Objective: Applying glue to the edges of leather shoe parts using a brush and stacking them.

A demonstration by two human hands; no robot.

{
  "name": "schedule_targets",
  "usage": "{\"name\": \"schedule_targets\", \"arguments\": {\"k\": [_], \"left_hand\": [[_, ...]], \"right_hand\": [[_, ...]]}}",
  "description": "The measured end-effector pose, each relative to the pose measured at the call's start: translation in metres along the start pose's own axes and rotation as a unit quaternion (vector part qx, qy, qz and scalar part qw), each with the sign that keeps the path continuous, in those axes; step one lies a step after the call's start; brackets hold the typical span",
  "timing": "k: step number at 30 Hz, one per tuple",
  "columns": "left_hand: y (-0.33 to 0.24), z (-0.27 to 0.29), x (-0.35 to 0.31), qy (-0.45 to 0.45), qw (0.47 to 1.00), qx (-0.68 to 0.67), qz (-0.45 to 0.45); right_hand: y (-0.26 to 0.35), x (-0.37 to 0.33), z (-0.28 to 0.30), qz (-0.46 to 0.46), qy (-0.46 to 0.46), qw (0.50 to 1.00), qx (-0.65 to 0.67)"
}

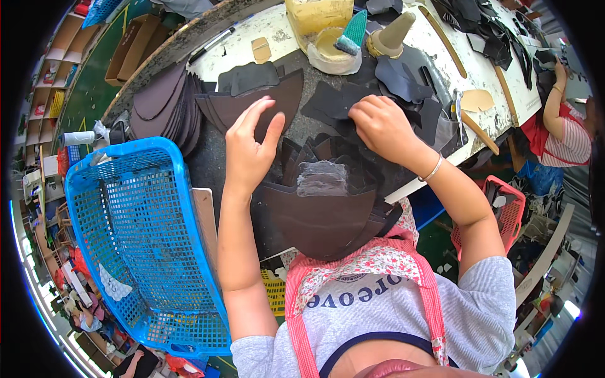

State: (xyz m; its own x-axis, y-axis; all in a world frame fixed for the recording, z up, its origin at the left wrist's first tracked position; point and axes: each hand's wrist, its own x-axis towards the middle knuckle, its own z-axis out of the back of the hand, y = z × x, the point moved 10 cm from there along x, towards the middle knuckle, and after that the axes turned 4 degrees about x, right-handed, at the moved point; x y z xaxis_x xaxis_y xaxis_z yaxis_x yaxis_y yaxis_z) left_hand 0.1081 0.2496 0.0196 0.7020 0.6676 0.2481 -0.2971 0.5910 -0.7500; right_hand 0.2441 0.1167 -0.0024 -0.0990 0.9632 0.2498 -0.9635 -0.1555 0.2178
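My left hand (252, 148) hovers over the worktable with thumb and fingers apart, holding nothing. Beside it lies a fan of dark brown curved pieces (287, 94) with a smaller black piece (247, 79) on top. My right hand (384, 129) is closed, its fingertips pinching the edge of a black cut piece (328, 104) among other loose black pieces. Closer to my body, a stack of brown curved pieces (318, 217) overhangs the near edge, the top one carrying a whitish smeared patch (322, 179). More brown pieces (165, 110) are fanned out on the left.
A blue plastic basket (179, 164) stands left of the table. At the back are a yellowish tub (318, 19), a white pot (334, 60) with a green-handled tool (354, 30), and a grey cone (394, 38). A pink basket (510, 211) and another person (564, 126) are at right.
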Motion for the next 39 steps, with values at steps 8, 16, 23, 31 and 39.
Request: {"name": "schedule_targets", "arguments": {"k": [8,16,23,31,39], "left_hand": [[-0.024,-0.098,0.018,0.207,0.958,0.128,-0.149],[-0.064,-0.048,-0.002,0.224,0.968,-0.106,-0.025],[-0.038,-0.021,-0.072,0.103,0.977,-0.113,0.148],[-0.010,-0.024,-0.089,0.055,0.969,-0.065,0.233],[0.003,-0.025,-0.098,0.051,0.963,-0.080,0.252]], "right_hand": [[-0.008,-0.005,0.041,-0.029,-0.236,0.957,0.166],[0.023,0.000,0.082,-0.082,-0.170,0.928,0.322],[0.039,-0.024,0.019,-0.231,0.012,0.850,0.474],[0.030,-0.057,-0.008,-0.356,-0.073,0.800,0.477],[0.034,-0.057,-0.009,-0.352,-0.071,0.819,0.447]]}}
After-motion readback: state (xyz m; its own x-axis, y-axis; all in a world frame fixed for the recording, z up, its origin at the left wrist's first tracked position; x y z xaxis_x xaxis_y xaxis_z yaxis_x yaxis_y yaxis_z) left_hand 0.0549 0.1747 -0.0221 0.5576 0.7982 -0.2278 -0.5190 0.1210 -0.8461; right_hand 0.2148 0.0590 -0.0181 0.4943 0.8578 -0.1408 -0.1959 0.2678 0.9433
